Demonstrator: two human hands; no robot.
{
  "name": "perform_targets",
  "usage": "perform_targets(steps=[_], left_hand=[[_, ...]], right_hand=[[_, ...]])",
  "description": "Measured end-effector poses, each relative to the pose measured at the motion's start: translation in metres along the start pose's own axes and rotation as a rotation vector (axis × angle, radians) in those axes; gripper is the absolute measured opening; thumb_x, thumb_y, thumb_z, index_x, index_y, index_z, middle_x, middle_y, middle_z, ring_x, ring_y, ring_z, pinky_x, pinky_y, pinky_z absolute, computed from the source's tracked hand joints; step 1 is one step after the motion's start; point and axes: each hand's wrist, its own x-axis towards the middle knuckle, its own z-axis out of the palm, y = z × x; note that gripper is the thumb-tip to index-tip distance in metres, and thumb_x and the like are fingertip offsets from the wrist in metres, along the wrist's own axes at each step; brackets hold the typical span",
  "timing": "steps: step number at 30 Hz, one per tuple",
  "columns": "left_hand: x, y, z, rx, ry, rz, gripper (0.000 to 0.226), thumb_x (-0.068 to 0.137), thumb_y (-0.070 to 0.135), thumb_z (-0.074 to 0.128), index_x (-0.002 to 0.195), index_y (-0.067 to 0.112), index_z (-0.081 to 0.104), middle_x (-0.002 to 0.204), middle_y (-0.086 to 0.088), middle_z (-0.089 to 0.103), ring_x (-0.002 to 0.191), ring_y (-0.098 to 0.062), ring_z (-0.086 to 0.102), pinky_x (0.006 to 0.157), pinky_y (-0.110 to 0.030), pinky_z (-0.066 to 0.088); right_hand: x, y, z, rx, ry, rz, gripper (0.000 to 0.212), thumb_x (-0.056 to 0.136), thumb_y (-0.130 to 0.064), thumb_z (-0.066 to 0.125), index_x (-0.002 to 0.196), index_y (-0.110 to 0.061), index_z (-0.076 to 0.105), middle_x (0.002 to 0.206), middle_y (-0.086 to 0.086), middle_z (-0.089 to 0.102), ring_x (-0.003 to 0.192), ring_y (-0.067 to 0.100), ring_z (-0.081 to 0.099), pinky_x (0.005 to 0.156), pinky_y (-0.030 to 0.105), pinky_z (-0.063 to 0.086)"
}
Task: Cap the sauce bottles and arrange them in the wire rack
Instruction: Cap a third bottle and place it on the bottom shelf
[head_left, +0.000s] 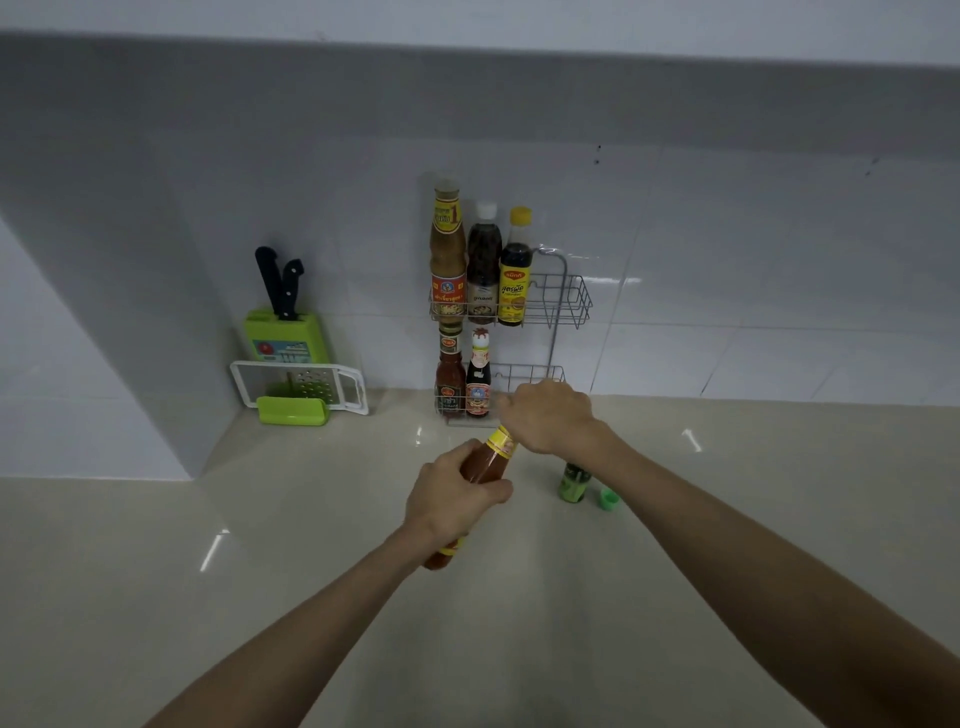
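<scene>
Red-filled sauce bottle (485, 465), tilted toward one o'clock above the counter (311, 571), is gripped round its middle by the left hand (452, 493) while the right hand (545, 415) curls over its top. At three o'clock stand a green bottle (574, 483) and loose green cap (609, 499); the wire rack (566, 301) at twelve holds five bottles (483, 265).

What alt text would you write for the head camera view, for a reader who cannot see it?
A person's left hand holds a red sauce bottle tilted above a pale counter while the right hand grips its top. Behind, a two-tier wire rack holds five bottles. A small green bottle stands beside a loose green cap.
</scene>
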Motion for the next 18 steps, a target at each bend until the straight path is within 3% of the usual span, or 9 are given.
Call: perform_targets(steps=[2, 4, 7, 11, 13, 15, 18], left_hand=[[-0.002, -0.001, 0.004, -0.084, -0.017, -0.021, 0.020, 0.059, 0.028, 0.071, 0.072, 0.021, 0.057, 0.060, 0.001, 0.060, 0.052, -0.015, 0.054, 0.054, -0.031, 0.047], [0.000, 0.002, 0.001, -0.185, -0.030, -0.053, 0.016, 0.062, 0.023, 0.071, 0.072, 0.020, 0.059, 0.060, 0.003, 0.059, 0.055, -0.015, 0.055, 0.058, -0.031, 0.047], [0.006, 0.005, -0.006, -0.262, -0.134, -0.060, 0.031, 0.063, 0.025, 0.075, 0.090, 0.019, 0.064, 0.077, -0.003, 0.066, 0.070, -0.018, 0.064, 0.072, -0.037, 0.053], [0.012, -0.001, -0.012, -0.288, -0.416, -0.038, 0.066, 0.064, 0.020, 0.086, 0.121, 0.021, 0.053, 0.111, -0.006, 0.070, 0.102, -0.022, 0.068, 0.091, -0.036, 0.055], [0.012, -0.008, -0.012, -0.262, -0.480, -0.037, 0.062, 0.067, 0.014, 0.085, 0.122, 0.019, 0.056, 0.116, -0.008, 0.070, 0.106, -0.024, 0.068, 0.094, -0.037, 0.054], [0.013, -0.017, -0.008, -0.258, -0.437, -0.041, 0.055, 0.066, 0.015, 0.086, 0.116, 0.015, 0.063, 0.112, -0.009, 0.072, 0.104, -0.025, 0.069, 0.094, -0.039, 0.055], [0.020, -0.028, 0.001, -0.252, -0.352, -0.054, 0.055, 0.058, 0.019, 0.089, 0.107, 0.013, 0.067, 0.103, -0.011, 0.073, 0.095, -0.026, 0.071, 0.091, -0.042, 0.057]], right_hand=[[0.000, 0.001, -0.004, 0.206, -0.108, 0.002, 0.059, 0.097, -0.058, 0.018, 0.123, -0.020, 0.054, 0.088, 0.009, 0.063, 0.094, 0.028, 0.062, 0.077, 0.038, 0.046], [-0.001, 0.004, -0.003, 0.563, -0.103, -0.043, 0.075, 0.087, -0.075, 0.026, 0.107, -0.014, 0.064, 0.066, 0.003, 0.066, 0.070, 0.016, 0.064, 0.071, 0.034, 0.047], [0.000, 0.005, 0.001, 0.816, 0.080, -0.115, 0.042, 0.086, -0.051, 0.061, 0.075, -0.010, 0.060, 0.064, 0.001, 0.060, 0.060, 0.012, 0.056, 0.061, 0.030, 0.043], [0.012, 0.013, -0.008, 0.889, 0.131, -0.094, 0.034, 0.084, -0.035, 0.068, 0.059, -0.017, 0.053, 0.059, -0.005, 0.053, 0.056, 0.008, 0.049, 0.055, 0.025, 0.036], [0.016, 0.020, -0.011, 0.916, 0.130, -0.076, 0.035, 0.083, -0.035, 0.070, 0.056, -0.020, 0.052, 0.056, -0.008, 0.052, 0.053, 0.005, 0.048, 0.054, 0.023, 0.036], [0.015, 0.024, -0.006, 0.965, 0.155, -0.021, 0.035, 0.081, -0.042, 0.071, 0.059, -0.020, 0.055, 0.053, -0.010, 0.052, 0.047, 0.000, 0.047, 0.050, 0.018, 0.035], [0.008, 0.024, 0.016, 1.064, 0.116, 0.059, 0.038, 0.076, -0.053, 0.073, 0.079, -0.015, 0.066, 0.059, -0.012, 0.056, 0.049, -0.001, 0.050, 0.044, 0.014, 0.037]])
